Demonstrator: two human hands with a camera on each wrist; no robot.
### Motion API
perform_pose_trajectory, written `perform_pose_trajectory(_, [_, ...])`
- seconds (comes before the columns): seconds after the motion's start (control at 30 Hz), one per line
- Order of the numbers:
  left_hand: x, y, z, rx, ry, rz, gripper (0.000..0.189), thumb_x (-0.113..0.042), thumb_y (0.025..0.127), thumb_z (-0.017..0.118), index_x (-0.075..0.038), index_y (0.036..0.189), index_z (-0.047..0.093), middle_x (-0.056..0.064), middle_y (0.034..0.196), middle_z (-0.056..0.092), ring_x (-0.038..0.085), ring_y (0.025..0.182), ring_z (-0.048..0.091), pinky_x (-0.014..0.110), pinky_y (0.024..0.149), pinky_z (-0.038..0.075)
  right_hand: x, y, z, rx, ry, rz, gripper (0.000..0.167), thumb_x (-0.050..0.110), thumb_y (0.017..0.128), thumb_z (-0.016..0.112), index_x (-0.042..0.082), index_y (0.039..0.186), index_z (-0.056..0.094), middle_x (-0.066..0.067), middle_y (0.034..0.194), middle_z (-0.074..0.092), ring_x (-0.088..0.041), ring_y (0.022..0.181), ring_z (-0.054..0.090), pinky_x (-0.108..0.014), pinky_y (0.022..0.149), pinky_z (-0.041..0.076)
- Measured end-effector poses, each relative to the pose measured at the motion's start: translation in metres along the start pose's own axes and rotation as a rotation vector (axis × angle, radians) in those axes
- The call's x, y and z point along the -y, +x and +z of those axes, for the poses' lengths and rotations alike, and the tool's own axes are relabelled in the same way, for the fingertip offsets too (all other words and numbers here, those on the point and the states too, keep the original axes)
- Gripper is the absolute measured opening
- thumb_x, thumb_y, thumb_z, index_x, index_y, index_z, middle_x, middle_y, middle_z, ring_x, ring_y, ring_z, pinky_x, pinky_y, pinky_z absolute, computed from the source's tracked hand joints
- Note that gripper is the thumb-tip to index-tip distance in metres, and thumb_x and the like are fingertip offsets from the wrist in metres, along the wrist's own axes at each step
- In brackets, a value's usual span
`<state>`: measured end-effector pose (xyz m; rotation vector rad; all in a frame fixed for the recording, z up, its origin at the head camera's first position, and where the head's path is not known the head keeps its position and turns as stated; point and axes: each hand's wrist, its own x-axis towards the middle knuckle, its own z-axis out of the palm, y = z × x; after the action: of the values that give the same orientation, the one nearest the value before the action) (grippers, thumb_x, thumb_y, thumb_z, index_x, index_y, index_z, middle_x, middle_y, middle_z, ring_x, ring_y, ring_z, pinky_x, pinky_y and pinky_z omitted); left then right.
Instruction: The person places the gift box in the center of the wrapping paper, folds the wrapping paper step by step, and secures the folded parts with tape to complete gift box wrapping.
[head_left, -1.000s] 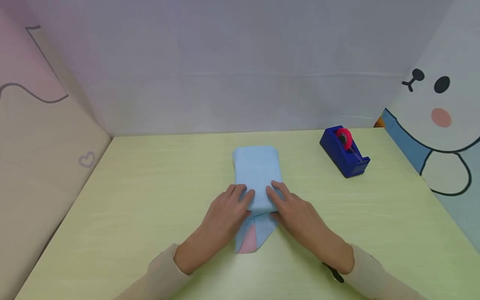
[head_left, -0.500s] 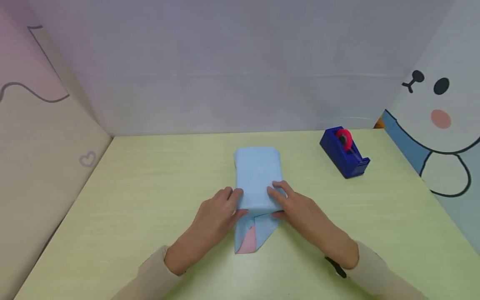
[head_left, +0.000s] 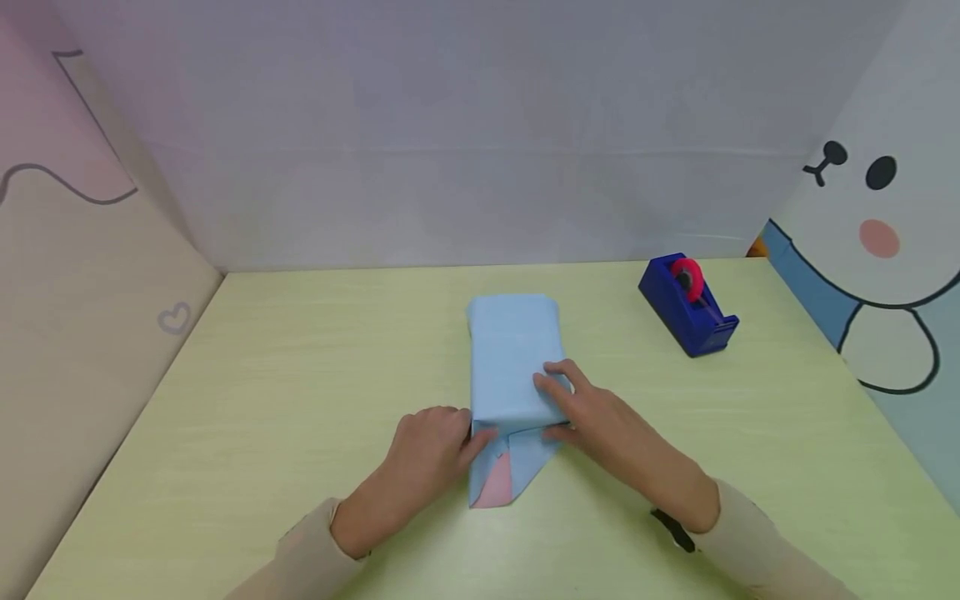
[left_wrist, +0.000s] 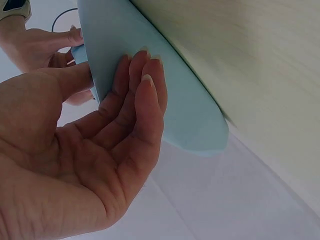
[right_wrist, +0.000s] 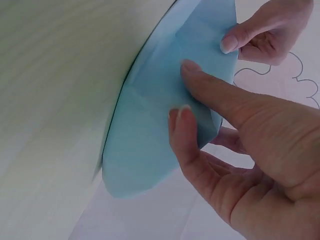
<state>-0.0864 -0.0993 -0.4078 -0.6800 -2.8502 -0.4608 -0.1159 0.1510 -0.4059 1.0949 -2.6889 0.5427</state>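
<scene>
Pale counter [head_left: 300,358], blue package [head_left: 516,350] at the middle: mostly covered, I'd judge.
I see blue over its top and both long sides; 1 near-end flap [head_left: 531,458] sticks out, pink patch [head_left: 498,485] showing, apparently left to finish. Left hand [head_left: 423,458] and right hand [head_left: 611,433] hold the near corners, fingers part-open and bent around them; the tape dispenser [head_left: 684,315] stands untouched, far right.
</scene>
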Motion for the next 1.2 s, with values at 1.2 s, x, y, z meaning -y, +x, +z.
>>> perform_pose_trajectory(1.2, [-0.003,0.002,0.000,0.021,0.019,-0.010,0.053,-0.027,0.097,0.073,-0.013,0.057,0.041,-0.004,0.050,0.034,0.011,0.046,0.034,0.025,0.040,0.026,-0.011,0.003,-0.005,0.013,0.058,-0.053,0.061,0.011,0.078,0.090,0.000,0.130,0.061,-0.017,0.128,0.056,-0.019,0.072,0.066,-0.030,0.072,0.060])
